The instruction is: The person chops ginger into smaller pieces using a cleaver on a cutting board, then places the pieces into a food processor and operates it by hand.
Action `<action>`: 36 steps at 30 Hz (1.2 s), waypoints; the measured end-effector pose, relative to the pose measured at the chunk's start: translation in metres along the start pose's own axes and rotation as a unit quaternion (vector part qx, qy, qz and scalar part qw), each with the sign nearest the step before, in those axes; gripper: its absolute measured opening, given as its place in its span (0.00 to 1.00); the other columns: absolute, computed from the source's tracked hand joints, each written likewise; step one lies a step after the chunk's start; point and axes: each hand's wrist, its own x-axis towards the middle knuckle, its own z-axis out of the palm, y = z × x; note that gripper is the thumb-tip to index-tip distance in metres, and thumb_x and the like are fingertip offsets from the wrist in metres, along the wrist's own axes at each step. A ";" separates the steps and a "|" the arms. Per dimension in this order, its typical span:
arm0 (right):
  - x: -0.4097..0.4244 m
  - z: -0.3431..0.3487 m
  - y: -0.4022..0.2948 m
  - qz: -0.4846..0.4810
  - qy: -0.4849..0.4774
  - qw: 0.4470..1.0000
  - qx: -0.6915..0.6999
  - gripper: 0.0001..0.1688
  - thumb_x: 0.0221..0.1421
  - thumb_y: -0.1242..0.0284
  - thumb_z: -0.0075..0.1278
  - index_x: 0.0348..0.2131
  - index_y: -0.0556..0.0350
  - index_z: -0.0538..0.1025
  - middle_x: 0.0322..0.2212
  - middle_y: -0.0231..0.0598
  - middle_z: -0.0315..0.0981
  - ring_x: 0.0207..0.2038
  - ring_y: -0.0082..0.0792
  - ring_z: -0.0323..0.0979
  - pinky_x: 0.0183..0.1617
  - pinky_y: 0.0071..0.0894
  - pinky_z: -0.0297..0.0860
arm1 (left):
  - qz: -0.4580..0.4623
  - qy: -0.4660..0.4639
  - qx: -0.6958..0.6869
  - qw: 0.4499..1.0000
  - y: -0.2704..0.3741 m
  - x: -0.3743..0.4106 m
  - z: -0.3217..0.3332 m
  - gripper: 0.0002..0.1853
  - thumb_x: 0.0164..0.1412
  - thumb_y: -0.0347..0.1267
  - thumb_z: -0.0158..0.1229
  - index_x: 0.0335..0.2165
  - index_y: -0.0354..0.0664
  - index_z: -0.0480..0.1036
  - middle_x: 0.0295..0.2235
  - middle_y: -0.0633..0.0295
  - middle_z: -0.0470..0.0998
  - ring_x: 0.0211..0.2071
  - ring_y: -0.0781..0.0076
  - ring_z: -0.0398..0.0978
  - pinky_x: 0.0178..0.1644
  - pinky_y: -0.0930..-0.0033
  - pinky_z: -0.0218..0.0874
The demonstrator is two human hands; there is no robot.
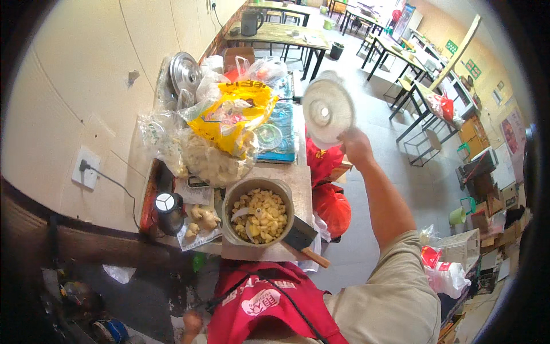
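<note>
My right hand (pixel 357 147), arm stretched out to the right, grips the edge of a round translucent lid (pixel 337 125) with a hole in its middle. The lid is slightly blurred and hangs over the floor, apart from the table. In front of me stands a food chopper bowl (pixel 289 213) full of pale yellow cut pieces (pixel 268 215); parts of its curved blade (pixel 241 212) show among them. My left hand (pixel 192 322) is low beside my red apron, partly in shadow, its fingers unclear. Left of the bowl are ginger roots (pixel 205 218) on paper and a dark cylindrical chopper motor unit (pixel 169 215).
A cleaver (pixel 303 234) lies right of the bowl, its wooden handle past the table edge. Behind stand a clear bag of pale food (pixel 215 165), a yellow plastic bag (pixel 240 116) and metal lids (pixel 184 73). Red bags (pixel 331 210) sit at the right. A cord (pixel 116 185) runs from the wall socket.
</note>
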 end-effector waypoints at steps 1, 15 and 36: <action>-0.011 -0.007 -0.006 0.012 -0.022 0.999 0.038 0.09 0.55 0.73 0.54 0.37 0.53 0.80 0.34 0.48 0.78 0.32 0.52 0.76 0.38 0.42 0.74 | 0.059 -0.004 0.087 0.994 -0.012 0.013 -0.002 0.08 0.48 0.36 0.62 0.22 0.44 0.80 0.25 0.50 0.79 0.31 0.51 0.80 0.32 0.50 0.70; -0.265 0.049 -0.130 -0.336 0.032 0.938 0.077 0.12 0.48 0.82 0.56 0.35 0.54 0.76 0.34 0.43 0.79 0.35 0.48 0.79 0.38 0.40 0.76 | -0.016 0.066 -0.270 0.961 0.010 0.091 -0.094 0.13 0.52 0.28 0.67 0.37 0.34 0.79 0.31 0.58 0.81 0.31 0.71 0.78 0.36 0.66 0.69; -0.292 0.105 -0.114 0.198 -0.226 0.770 0.562 0.14 0.69 0.71 0.49 0.49 0.59 0.73 0.35 0.34 0.77 0.26 0.22 0.73 0.32 0.27 0.73 | 0.009 -0.076 -0.615 0.785 0.321 0.130 -0.288 0.19 0.70 0.36 0.55 0.53 0.35 0.69 0.39 0.55 0.80 0.37 0.64 0.81 0.40 0.64 0.75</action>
